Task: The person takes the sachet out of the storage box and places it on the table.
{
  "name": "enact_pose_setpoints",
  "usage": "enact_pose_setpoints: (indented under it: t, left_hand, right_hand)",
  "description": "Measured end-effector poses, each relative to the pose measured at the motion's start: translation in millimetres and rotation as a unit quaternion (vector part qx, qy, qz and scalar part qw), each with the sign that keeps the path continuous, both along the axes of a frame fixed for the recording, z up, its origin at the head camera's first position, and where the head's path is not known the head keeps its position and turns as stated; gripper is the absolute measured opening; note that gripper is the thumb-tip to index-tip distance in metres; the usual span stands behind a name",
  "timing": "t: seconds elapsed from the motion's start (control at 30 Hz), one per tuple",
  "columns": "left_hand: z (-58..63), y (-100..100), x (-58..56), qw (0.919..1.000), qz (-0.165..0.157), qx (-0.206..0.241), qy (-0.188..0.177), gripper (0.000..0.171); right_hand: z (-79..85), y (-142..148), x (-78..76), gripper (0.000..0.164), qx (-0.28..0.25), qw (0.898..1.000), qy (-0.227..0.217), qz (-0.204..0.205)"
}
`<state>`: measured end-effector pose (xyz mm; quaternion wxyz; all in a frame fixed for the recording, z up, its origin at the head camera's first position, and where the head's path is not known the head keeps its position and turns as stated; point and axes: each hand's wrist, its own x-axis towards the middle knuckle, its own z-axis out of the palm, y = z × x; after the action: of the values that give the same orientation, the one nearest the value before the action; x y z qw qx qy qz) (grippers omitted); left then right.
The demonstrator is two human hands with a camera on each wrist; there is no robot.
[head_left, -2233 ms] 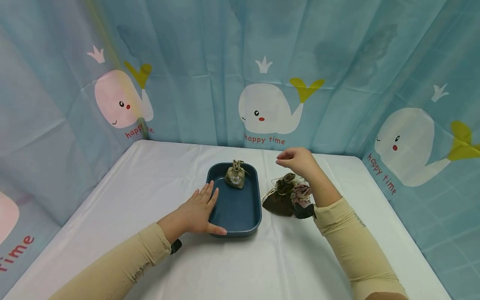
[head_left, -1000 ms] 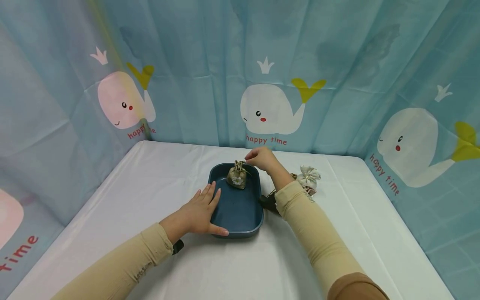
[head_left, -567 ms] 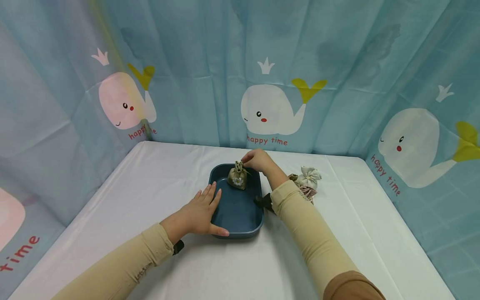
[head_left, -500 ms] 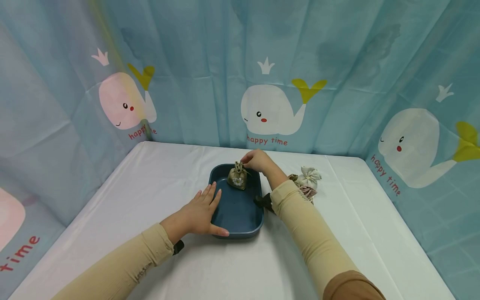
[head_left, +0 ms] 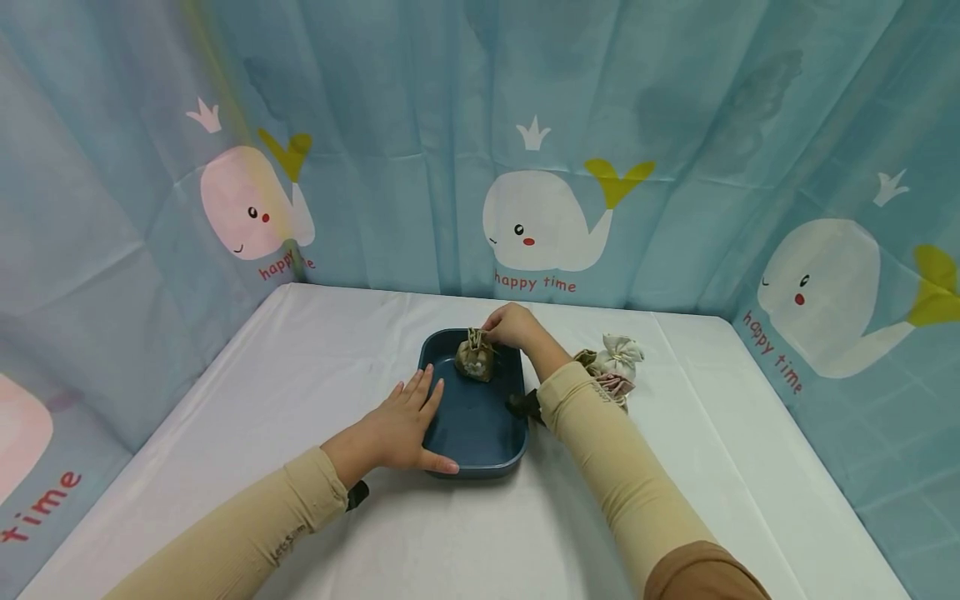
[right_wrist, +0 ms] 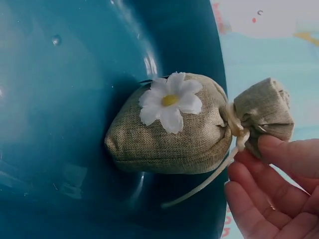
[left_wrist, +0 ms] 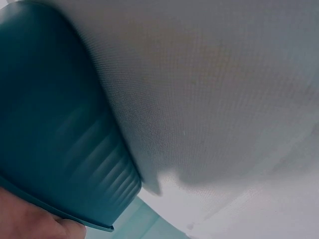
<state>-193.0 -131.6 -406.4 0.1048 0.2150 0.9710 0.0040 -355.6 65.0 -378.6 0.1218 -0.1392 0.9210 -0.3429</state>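
A blue rectangular tray (head_left: 471,429) stands on the white tablecloth. Inside its far end sits an olive-beige drawstring pouch (head_left: 474,362), which bears a white fabric flower (right_wrist: 170,102) with a yellow centre. My right hand (head_left: 516,327) comes over the tray's far right corner and pinches the pouch's gathered top, thumb above and fingers below in the right wrist view. A cream cord (right_wrist: 202,185) hangs from the tied neck. My left hand (head_left: 397,427) rests spread along the tray's left rim, fingers straight and thumb by the near corner.
Right of the tray lies a pile of similar pouches: a white one (head_left: 619,357), a pinkish one (head_left: 617,385) and a brown one (head_left: 586,357), partly hidden by my right sleeve (head_left: 600,446). A blue whale-print curtain (head_left: 390,167) hangs behind the table.
My right hand has moved left from above the pile to the pouch in the tray and now grips its top. The pouch has shifted slightly; my left hand stays on the rim.
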Motion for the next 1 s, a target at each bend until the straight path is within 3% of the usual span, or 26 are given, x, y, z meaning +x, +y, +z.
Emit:
enact_pose_setpoints:
  t: [0.37,1.0]
  left_hand:
    - [0.6,0,0.6,1.0,0.001,-0.001,0.005,0.129]
    - [-5.5,0,-3.5,1.0,0.001,0.003,0.004,0.13]
  right_hand:
    - [1.1,1,1.3,0.014,0.002,1.0,0.018,0.004]
    - [21.3,13,18.4,0.014,-0.056,0.998,-0.009,0.014]
